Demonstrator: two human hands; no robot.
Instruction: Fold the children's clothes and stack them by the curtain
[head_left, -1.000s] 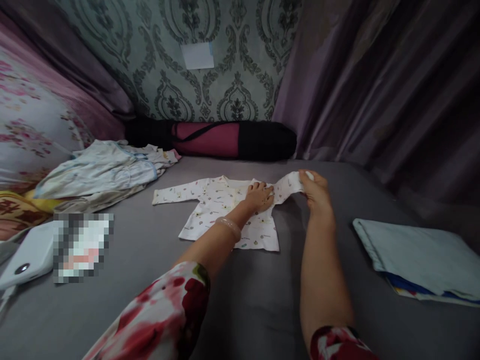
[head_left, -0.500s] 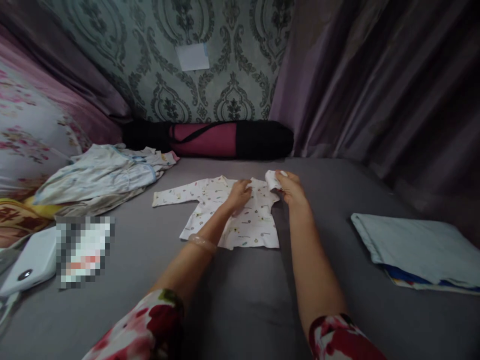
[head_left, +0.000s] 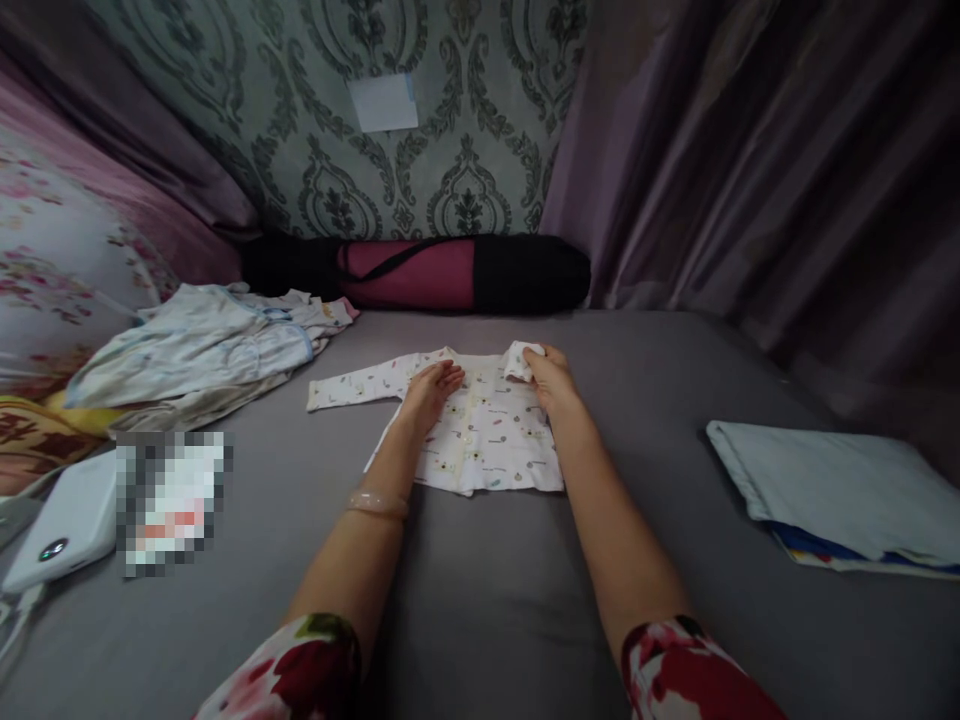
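Note:
A small white baby shirt (head_left: pixel 487 440) with tiny printed figures lies spread on the grey bedsheet (head_left: pixel 480 600) in front of me. Its left sleeve (head_left: pixel 360 383) stretches out flat to the side. The right sleeve (head_left: pixel 517 362) is bunched up, and my right hand (head_left: pixel 551 380) pinches it over the shirt's upper right part. My left hand (head_left: pixel 433 392) is above the shirt's upper left part, fingers extended and nothing in them. Whether its edge touches the cloth I cannot tell. My left forearm hides the shirt's lower left side.
Crumpled baby clothes (head_left: pixel 202 340) lie at the left beside a floral pillow (head_left: pixel 60 250). Nearer me are a white power bank (head_left: pixel 67 520) with a cable and a blurred packet (head_left: pixel 176 510). Folded light cloth (head_left: pixel 832 490) lies right. A black and pink long bag (head_left: pixel 412 275) lines the wall.
My right hand has carried the bunched sleeve left, in over the shirt. My left hand has shifted left from the shirt's middle to its upper left part.

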